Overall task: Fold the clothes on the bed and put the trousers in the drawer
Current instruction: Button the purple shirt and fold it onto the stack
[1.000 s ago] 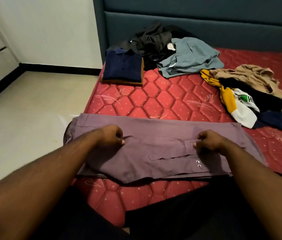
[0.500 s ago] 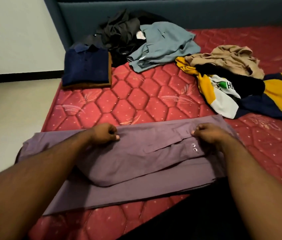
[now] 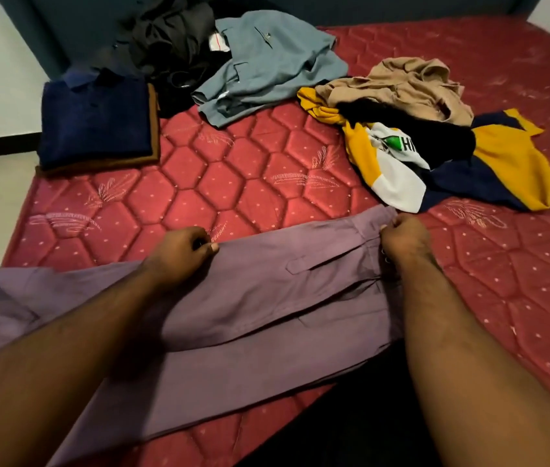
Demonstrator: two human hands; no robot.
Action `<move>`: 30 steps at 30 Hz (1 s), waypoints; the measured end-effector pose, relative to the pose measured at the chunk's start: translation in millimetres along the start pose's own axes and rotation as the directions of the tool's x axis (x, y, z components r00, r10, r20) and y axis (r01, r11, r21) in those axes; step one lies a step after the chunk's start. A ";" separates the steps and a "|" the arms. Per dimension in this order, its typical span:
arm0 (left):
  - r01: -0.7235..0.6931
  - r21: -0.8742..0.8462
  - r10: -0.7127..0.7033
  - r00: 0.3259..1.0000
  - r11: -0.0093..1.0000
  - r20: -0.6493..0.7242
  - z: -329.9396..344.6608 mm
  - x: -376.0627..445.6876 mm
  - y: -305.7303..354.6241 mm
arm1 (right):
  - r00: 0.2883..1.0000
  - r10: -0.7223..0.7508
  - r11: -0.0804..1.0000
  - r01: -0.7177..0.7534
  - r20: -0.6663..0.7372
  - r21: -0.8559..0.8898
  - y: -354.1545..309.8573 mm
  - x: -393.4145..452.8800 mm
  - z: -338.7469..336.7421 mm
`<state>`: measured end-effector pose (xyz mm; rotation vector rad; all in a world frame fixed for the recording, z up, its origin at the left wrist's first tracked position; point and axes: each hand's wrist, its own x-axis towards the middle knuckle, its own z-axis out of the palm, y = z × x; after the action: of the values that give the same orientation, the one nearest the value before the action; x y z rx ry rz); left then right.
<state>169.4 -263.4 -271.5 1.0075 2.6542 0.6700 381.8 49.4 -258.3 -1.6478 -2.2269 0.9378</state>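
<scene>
Purple trousers [image 3: 266,298] lie across the near edge of the red quilted mattress [image 3: 233,183], folded lengthwise with a back pocket flap facing up. My left hand [image 3: 179,254] pinches the far fold edge near the middle of the trousers. At the waistband on the right, my right hand [image 3: 401,237] grips the cloth. The far layer is lifted a little off the lower layer, and the trouser legs trail off to the left over the mattress edge.
A folded navy polo on a brown garment [image 3: 94,126] sits far left. Unfolded clothes lie behind: a black heap [image 3: 172,45], a grey-blue garment [image 3: 266,62], a tan garment [image 3: 415,82] and a yellow, white and navy shirt [image 3: 435,160]. The dark headboard [image 3: 64,28] runs along the back.
Both hands have carried the gripped far edge of the trousers away from me across the mattress, opening the fold. My view has swung to the right; the floor and drawers have left the view.
</scene>
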 end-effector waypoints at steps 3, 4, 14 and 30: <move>-0.036 0.049 0.040 0.996 0.998 -0.081 3.0 -10.9 -1.2 | 1.000 -0.002 0.998 0.002 -0.001 -0.062 -0.7 -4.2 1.1; -0.040 0.087 0.049 0.993 0.995 -0.104 3.1 -14.6 -1.3 | 1.000 0.002 0.998 -0.003 -0.005 -0.070 -0.2 -4.7 0.8; 0.193 0.348 -0.153 0.978 0.918 -0.140 -30.9 -74.8 -46.8 | 0.867 -0.496 0.758 0.454 0.037 -0.468 -52.0 -68.9 24.2; 0.407 -0.389 -0.561 0.649 0.826 -0.513 -90.0 -172.0 -149.1 | 0.242 -0.940 0.208 0.965 0.240 -0.158 -65.3 -311.3 155.8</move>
<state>179.3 -507.6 -258.2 -0.0703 3.0443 1.3112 358.4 -303.4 -279.2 0.0843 -2.7873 0.2900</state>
